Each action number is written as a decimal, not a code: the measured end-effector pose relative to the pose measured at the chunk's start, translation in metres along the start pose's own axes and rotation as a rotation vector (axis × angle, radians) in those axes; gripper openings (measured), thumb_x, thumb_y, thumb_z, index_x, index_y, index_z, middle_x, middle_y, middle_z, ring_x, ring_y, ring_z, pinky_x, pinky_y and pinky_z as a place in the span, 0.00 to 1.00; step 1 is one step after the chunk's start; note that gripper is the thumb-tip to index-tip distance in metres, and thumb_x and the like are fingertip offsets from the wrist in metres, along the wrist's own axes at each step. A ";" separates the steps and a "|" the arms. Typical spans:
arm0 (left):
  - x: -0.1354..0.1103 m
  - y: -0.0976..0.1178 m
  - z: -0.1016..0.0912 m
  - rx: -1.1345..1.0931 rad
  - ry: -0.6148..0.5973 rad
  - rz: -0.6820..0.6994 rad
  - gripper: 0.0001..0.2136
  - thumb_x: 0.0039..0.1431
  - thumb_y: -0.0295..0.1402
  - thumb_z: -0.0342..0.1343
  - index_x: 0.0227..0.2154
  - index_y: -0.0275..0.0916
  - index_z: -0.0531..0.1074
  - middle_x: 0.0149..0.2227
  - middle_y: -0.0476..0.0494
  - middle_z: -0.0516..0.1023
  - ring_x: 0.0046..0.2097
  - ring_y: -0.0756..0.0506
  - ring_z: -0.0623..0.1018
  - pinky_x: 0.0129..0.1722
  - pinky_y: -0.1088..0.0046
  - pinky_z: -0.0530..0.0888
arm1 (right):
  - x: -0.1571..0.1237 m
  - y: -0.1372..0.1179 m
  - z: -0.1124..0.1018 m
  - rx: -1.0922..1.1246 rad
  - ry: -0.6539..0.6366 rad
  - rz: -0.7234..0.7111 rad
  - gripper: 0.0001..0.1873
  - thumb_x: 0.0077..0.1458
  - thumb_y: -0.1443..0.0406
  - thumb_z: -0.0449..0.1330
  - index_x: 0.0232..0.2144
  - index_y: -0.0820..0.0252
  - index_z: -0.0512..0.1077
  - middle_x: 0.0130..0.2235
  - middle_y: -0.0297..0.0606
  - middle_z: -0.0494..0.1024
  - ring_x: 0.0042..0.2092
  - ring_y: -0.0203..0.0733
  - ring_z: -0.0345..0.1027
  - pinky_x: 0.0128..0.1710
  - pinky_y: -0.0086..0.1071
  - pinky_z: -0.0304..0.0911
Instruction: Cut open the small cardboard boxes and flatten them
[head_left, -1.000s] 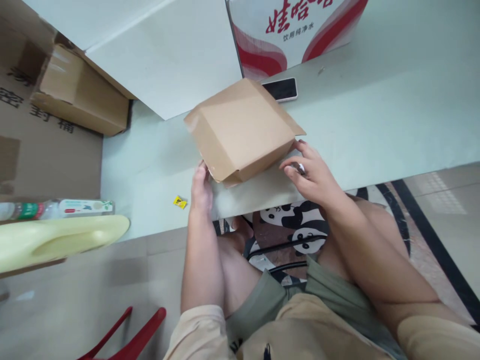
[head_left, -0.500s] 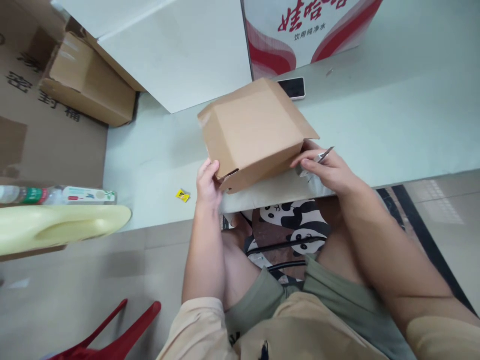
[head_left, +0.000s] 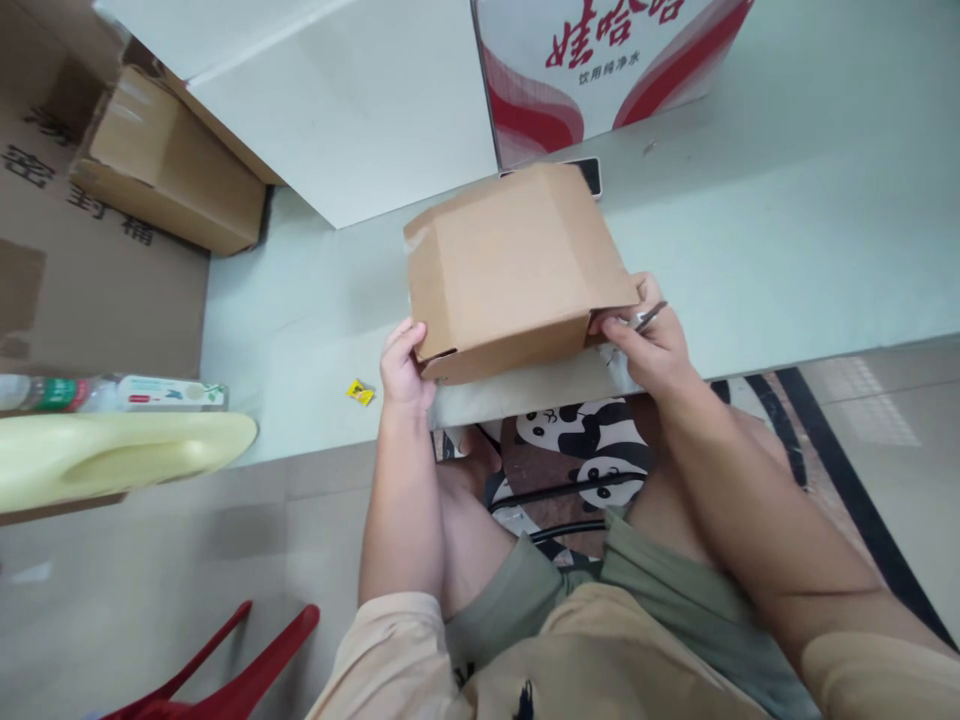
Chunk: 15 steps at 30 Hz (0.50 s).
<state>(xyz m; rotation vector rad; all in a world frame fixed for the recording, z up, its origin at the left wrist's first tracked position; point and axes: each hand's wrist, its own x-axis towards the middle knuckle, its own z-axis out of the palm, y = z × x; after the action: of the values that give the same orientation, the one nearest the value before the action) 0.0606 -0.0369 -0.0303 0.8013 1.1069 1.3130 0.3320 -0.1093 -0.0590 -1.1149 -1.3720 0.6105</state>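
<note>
A brown cardboard box [head_left: 517, 260] with loose flaps is held at the near edge of the pale table, between both hands. My left hand [head_left: 403, 365] grips its near left corner, thumb on top. At the near right corner my right hand [head_left: 651, 335] pinches the side flap, fingers behind and thumb in front. A thin dark-edged blade-like tool [head_left: 651, 316] also sticks out of my right hand; its full shape is hidden by the fingers. Below that hand hangs a bit of crumpled clear plastic [head_left: 618, 370].
Behind the box lies a phone [head_left: 591, 177], partly covered. A white box [head_left: 352, 110] and a red-and-white carton [head_left: 540, 90] stand at the back. A small yellow wrapper [head_left: 360, 391] lies left, near a bottle [head_left: 64, 393] and cardboard boxes [head_left: 172, 160]. A red stool [head_left: 262, 660] stands on the floor.
My right hand has closed on the box's right flap, with fingers now behind it. The box has turned slightly, and its right side sits lower. My left hand keeps its corner.
</note>
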 end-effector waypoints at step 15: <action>0.004 -0.007 -0.011 0.061 0.058 0.114 0.12 0.49 0.44 0.60 0.24 0.40 0.68 0.25 0.50 0.71 0.29 0.49 0.73 0.32 0.73 0.69 | -0.011 -0.016 0.015 -0.212 0.269 0.181 0.30 0.61 0.42 0.50 0.57 0.49 0.64 0.50 0.48 0.74 0.56 0.59 0.70 0.47 0.49 0.69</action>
<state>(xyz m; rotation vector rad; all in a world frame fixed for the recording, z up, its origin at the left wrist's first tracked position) 0.0525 -0.0357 -0.0409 0.8871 1.1658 1.4110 0.3120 -0.1218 -0.0521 -1.4483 -1.1289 0.4309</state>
